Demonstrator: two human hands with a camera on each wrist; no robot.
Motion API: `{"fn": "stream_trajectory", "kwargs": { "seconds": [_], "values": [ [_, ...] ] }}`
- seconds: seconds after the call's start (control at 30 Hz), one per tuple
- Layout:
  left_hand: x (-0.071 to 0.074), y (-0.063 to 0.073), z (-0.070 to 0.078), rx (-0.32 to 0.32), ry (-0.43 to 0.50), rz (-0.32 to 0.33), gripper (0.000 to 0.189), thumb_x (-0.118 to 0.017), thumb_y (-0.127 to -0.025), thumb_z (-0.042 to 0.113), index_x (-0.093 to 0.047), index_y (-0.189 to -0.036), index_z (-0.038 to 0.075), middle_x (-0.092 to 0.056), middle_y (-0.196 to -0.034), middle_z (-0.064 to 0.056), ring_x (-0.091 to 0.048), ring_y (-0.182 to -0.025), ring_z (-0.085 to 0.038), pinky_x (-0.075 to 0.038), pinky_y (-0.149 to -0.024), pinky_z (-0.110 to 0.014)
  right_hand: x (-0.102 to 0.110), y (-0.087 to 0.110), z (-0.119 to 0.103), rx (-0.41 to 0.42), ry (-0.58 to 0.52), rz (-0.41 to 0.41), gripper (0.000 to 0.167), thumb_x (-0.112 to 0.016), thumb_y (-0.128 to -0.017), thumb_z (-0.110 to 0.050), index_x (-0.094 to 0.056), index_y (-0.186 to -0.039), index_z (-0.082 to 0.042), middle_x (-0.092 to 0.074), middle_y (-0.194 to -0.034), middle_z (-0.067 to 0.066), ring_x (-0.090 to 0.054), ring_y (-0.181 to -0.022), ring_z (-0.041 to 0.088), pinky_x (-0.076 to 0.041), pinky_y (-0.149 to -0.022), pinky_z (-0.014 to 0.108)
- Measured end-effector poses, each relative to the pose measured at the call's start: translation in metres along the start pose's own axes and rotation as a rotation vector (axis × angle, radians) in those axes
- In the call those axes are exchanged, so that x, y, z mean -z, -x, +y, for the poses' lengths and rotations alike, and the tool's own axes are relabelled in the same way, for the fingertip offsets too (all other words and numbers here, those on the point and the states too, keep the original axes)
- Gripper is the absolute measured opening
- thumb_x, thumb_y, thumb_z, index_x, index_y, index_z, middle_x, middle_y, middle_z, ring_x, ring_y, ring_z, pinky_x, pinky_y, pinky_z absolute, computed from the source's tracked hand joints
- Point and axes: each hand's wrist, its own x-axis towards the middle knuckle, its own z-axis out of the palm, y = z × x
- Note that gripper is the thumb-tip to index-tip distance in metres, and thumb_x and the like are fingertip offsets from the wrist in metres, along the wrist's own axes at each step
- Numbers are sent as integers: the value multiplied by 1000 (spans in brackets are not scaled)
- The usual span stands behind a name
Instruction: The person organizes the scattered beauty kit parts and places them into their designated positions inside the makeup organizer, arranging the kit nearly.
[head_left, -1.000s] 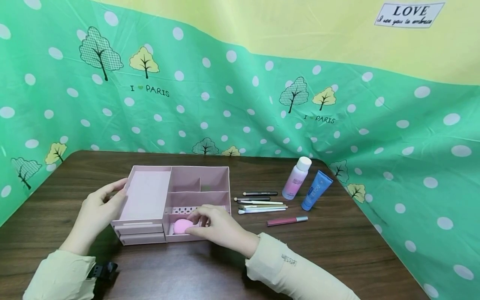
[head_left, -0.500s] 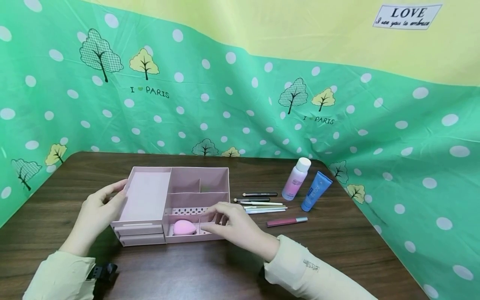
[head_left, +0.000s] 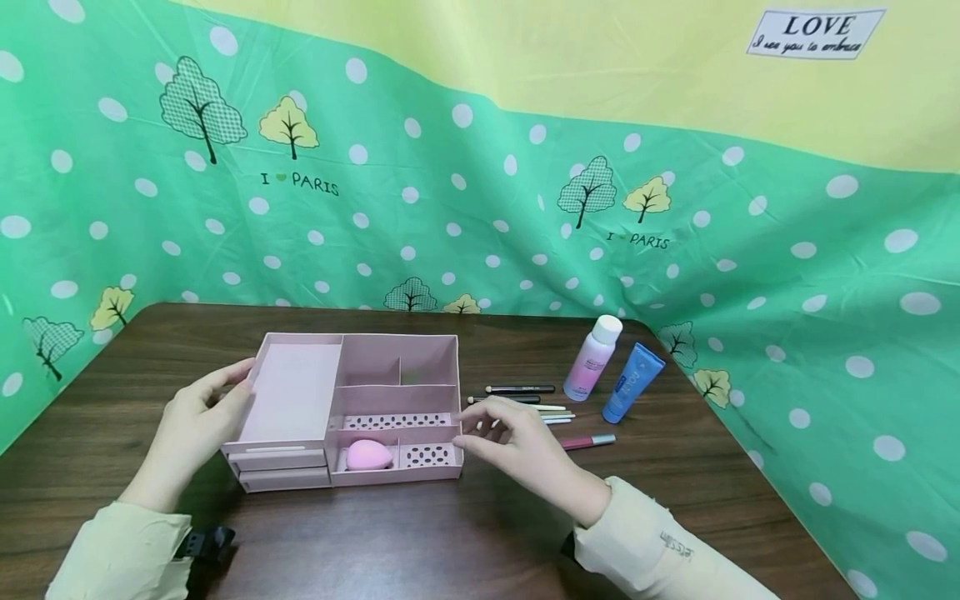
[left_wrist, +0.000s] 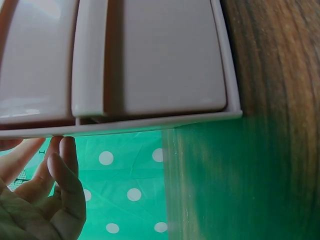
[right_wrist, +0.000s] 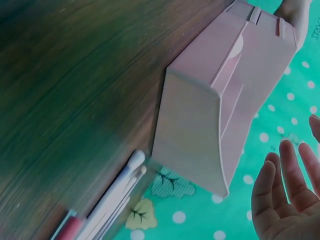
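A pink makeup organizer (head_left: 296,392) stands on the dark wooden table, its drawers facing the person. My left hand (head_left: 197,417) rests its fingertips on the organizer's left side, fingers loosely extended; in the left wrist view, the fingertips (left_wrist: 67,145) meet the side wall below the drawer fronts. A pink makeup sponge (head_left: 368,455) lies in the front left small compartment. Just beyond the organizer's right wall hovers my right hand (head_left: 525,450), fingers relaxed and nothing between them. The right wrist view shows those fingers (right_wrist: 292,175) apart from the organizer (right_wrist: 190,130).
Right of the organizer lie several makeup brushes (head_left: 520,389), partly behind the right hand, and a lip gloss tube (head_left: 592,442). Farther right are a white-capped pink spray bottle (head_left: 592,358) and a blue tube (head_left: 633,382). A polka-dot curtain (head_left: 480,208) hangs behind the table.
The right hand has let go of the makeup sponge, left in the compartment, and drawn back rightward past the organizer's right wall. The left hand has stayed in place.
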Motion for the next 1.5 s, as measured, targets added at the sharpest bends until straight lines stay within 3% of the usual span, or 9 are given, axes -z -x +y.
{"fn": "stream_trajectory", "kwargs": {
  "seconds": [0.6,0.83,1.03,1.5],
  "values": [
    [-1,0,0,-19,6,3,50,-43,-104,32,-48,-145,4,-55,-132,-27,-47,-96,-27,-40,-66,-26,32,18,21,-97,97,115,22,-79,-83,-17,-72,-103,-12,-71,-90,3,-61,-78,4,-54,-67,26],
    [0,1,1,-21,1,10,50,-43,-104,31,-49,-145,3,-57,-129,-27,-47,-91,-24,-40,-65,-26,43,28,29,-134,57,150,22,-78,-84,-14,-71,-104,-8,-67,-85,2,-64,-68,9,-56,-63,28],
    [-1,2,1,-16,0,6,50,-44,-104,30,-48,-145,2,-58,-125,-26,-46,-87,-23,-40,-63,-26,52,35,40,-161,133,212,23,-80,-82,-15,-72,-104,-10,-69,-83,-2,-61,-75,3,-55,-68,26],
    [1,2,1,-26,2,12,50,-44,-104,32,-49,-145,2,-58,-125,-26,-46,-86,-23,-39,-63,-27,69,47,77,-289,247,200,28,-77,-87,-24,-71,-108,-7,-72,-93,2,-64,-82,9,-54,-73,25]
  ]
}}
